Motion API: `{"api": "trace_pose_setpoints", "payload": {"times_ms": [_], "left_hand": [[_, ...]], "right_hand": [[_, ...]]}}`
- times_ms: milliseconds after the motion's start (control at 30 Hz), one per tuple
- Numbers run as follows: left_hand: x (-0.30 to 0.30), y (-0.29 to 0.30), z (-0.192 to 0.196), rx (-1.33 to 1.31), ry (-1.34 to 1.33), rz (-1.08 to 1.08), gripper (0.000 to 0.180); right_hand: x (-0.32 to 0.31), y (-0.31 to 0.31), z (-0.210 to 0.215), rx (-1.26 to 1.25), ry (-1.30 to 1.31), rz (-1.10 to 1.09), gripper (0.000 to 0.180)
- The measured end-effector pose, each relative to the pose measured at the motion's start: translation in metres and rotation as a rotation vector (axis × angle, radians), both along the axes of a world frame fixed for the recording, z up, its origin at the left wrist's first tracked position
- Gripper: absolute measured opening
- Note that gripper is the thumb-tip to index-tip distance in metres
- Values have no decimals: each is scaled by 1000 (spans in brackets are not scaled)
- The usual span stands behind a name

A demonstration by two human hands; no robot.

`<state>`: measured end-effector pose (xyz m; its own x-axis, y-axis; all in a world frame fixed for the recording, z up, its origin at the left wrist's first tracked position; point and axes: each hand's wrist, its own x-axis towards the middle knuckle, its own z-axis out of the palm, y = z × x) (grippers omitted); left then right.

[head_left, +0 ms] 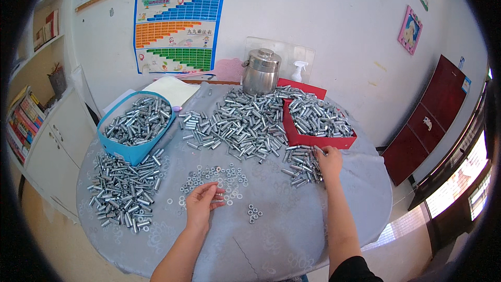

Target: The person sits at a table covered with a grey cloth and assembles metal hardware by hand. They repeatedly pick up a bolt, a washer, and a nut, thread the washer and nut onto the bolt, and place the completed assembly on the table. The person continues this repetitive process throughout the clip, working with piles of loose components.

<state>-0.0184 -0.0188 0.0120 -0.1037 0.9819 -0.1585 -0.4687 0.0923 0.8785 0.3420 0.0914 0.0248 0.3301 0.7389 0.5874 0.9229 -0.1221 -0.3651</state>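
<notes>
My left hand (199, 204) hovers at the lower edge of a spread of washers and nuts (197, 177), its fingers stretched out and somewhat apart. Nothing is plainly visible between them. Farther right, my right hand (330, 163) is closed with fingertips pinching a silvery metal sleeve (318, 149). It is above a small heap of similar bolt sleeves (301, 164) in front of the red box (323, 141). Between the hands and nearer to me lies a little cluster of hex nuts (253, 213).
A blue basket (133, 154) full of metal sleeves stands left, with an assembled-looking bolt heap (122, 193) before it. A large sleeve pile (245, 120) covers the table's back middle. Behind stand a steel canister (262, 73) and a white spray bottle (298, 71).
</notes>
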Motion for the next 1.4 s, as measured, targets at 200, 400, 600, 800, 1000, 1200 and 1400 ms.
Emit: {"api": "trace_pose_setpoints", "payload": {"times_ms": [200, 400, 600, 800, 1000, 1200, 1400], "left_hand": [[-3, 0, -3, -3, 11, 3, 18], [-5, 1, -8, -8, 17, 0, 17], [-5, 4, -8, -11, 3, -12, 18], [-3, 2, -9, -9, -20, -30, 16], [8, 1, -19, 245, 220, -60, 26], [10, 0, -19, 313, 241, -74, 30], [10, -3, -11, 218, 283, -85, 24]], "right_hand": [[-1, -1, -9, 101, -127, 120, 19], [-98, 4, 6, -158, 203, 665, 23], [-120, 30, -16, -187, -317, 904, 24], [-127, 11, 0, -152, -304, 916, 19], [-175, -47, 7, -502, 829, 994, 23], [-198, -74, -5, -503, 1085, 1077, 27], [-190, -73, -7, -445, 1120, 1058, 22]]}}
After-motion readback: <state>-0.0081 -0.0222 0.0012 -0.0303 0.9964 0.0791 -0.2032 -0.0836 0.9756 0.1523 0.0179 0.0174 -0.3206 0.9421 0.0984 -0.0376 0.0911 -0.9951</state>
